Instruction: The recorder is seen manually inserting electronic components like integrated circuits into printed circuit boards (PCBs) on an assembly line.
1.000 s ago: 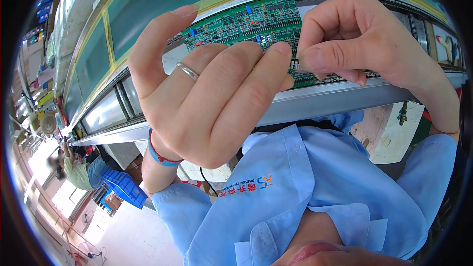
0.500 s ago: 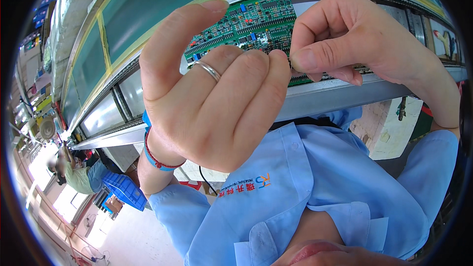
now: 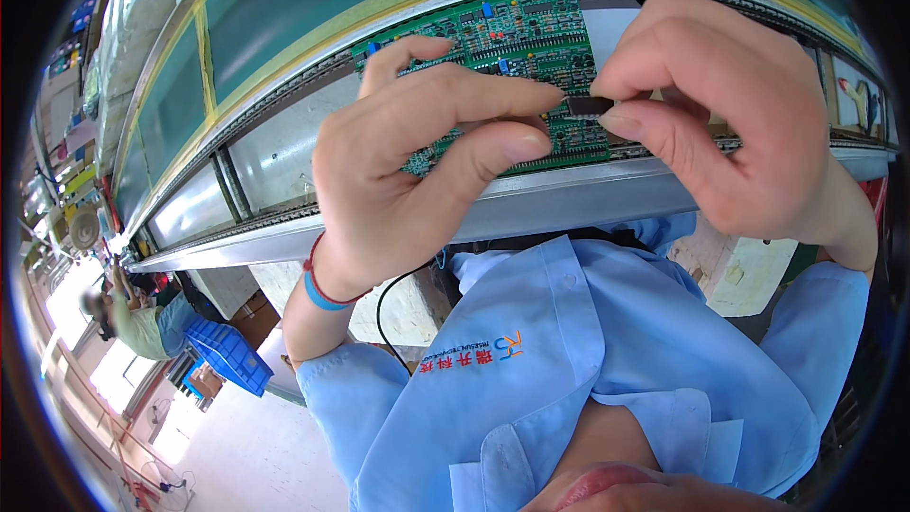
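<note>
One black integrated-circuit chip [image 3: 588, 106] sits pinched at its right end by the right hand [image 3: 735, 114], thumb and index finger nearly closed. Left hand [image 3: 408, 147]: thumb and index parted, nothing visible between; chip contact unclear from here. Green circuit board [image 3: 536, 43] lies beneath both. Chip: presumably light, stiff, fragile; grip body ends.

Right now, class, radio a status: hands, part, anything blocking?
Right hand pinches black component. Left hand open beside it, contact unclear. Left hand partly hides green circuit board.
</note>
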Demonstrator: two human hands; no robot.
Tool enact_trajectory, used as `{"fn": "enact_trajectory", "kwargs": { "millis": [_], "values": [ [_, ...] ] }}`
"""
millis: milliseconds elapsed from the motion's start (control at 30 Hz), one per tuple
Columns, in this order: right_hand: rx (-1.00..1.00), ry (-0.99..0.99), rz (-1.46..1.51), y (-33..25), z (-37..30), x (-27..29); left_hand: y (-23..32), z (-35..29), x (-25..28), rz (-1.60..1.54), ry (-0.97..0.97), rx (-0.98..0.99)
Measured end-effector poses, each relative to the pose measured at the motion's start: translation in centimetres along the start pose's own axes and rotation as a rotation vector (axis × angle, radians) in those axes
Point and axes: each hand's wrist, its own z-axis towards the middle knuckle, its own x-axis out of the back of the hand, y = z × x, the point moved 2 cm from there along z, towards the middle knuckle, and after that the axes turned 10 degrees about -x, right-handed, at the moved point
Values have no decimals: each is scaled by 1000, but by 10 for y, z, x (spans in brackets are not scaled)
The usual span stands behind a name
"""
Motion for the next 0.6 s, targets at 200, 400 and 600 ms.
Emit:
{"fn": "enact_trajectory", "kwargs": {
  "millis": [200, 400, 600],
  "values": [
    [284, 88, -335, 9, -9, -7, -5, -2, -8, -117, 70, -33],
    [353, 164, -235, 17, -9, -7, 7, -1, -15, 360, 189, -341],
    [-220, -77, 667, 25, -11, -16, 21, -8, -34, 810, 400, -380]
  ]
}}
